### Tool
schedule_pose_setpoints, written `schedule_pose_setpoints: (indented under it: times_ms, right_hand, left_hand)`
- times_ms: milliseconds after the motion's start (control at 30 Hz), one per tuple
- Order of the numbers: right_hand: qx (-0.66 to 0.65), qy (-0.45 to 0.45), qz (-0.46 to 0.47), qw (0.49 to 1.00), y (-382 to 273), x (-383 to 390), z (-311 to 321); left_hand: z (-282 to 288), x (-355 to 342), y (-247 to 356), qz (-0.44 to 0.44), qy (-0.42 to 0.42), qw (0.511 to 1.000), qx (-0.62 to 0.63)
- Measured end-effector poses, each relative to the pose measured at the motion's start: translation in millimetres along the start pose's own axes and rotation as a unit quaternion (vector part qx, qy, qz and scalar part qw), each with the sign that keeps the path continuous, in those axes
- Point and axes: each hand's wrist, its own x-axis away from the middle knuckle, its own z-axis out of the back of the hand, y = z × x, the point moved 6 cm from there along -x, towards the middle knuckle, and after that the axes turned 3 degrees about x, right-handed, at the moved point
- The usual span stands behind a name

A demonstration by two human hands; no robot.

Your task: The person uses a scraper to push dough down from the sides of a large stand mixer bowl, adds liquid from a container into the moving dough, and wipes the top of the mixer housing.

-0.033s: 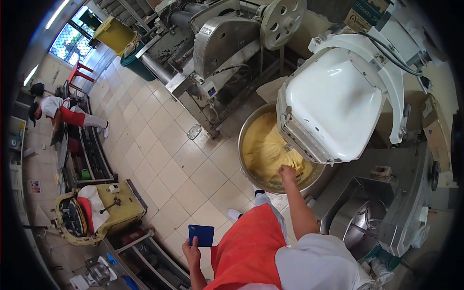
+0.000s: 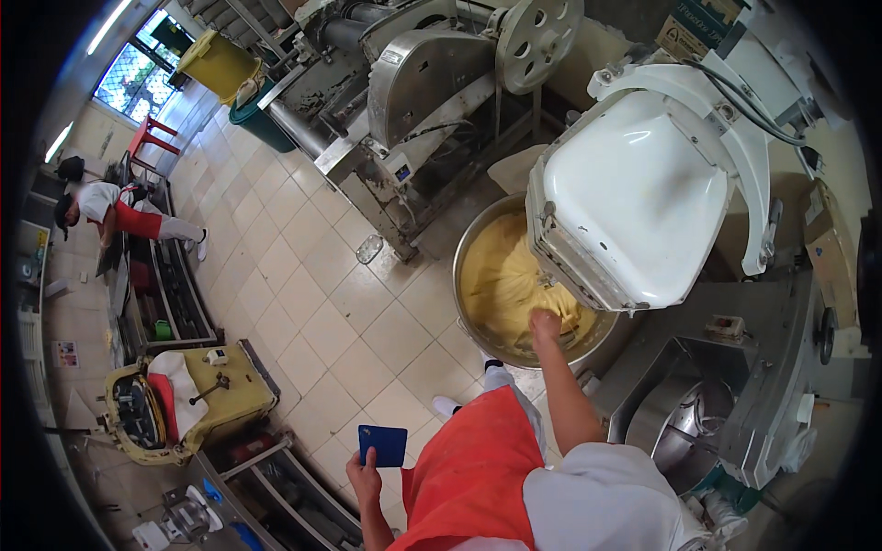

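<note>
Yellow dough (image 2: pixel 501 275) fills a large round metal mixer bowl (image 2: pixel 462 317) in front of me. My right hand (image 2: pixel 545 323) reaches over the near rim, its fingers closed at the dough, where a raised fold of it meets them; the fingertips are partly hidden. Down at the left, beside my red apron, my left hand (image 2: pixel 365 470) grips a flat blue dough scraper (image 2: pixel 382 446) with the thumb across its face. A white mixer guard (image 2: pixel 634 197) covers the bowl's far right part.
Left of the bowl stands a metal roller machine (image 2: pixel 423 92) with a spoked wheel. At right is a grey machine with a metal drum (image 2: pixel 694 422). A yellow machine (image 2: pixel 220 395) sits at left. Another person (image 2: pixel 129 216) in a red apron works at the far left. Tiled floor lies between.
My right hand has shifted very slightly toward me over the dough. The left hand and the scraper stay nearly where they were.
</note>
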Motion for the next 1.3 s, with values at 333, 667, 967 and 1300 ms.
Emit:
schedule_pose_setpoints:
  times_ms: [333, 667, 967, 1300]
  right_hand:
    - [0.054, -0.006, -0.052, 0.997, 15.7, -72.8, -54.7]
    - [0.62, 0.11, 0.286, 0.722, -42.3, 20.0, -36.8]
    - [0.279, 0.049, -0.036, 0.958, 29.6, -29.6, -4.6]
    - [0.409, -0.052, -0.048, 0.91, 65.7, -46.2, -45.2]
  left_hand:
    - [-40.0, 2.6, 8.0, 0.019, -0.044, 0.999, 0.006]
    - [-16.9, 4.9, 10.9, 0.006, -0.003, 1.0, -0.008]
    - [-16.2, 3.2, -4.4, 0.016, 0.026, 0.999, 0.014]
    - [-8.5, 27.4, -13.0, 0.058, 0.045, 0.993, -0.088]
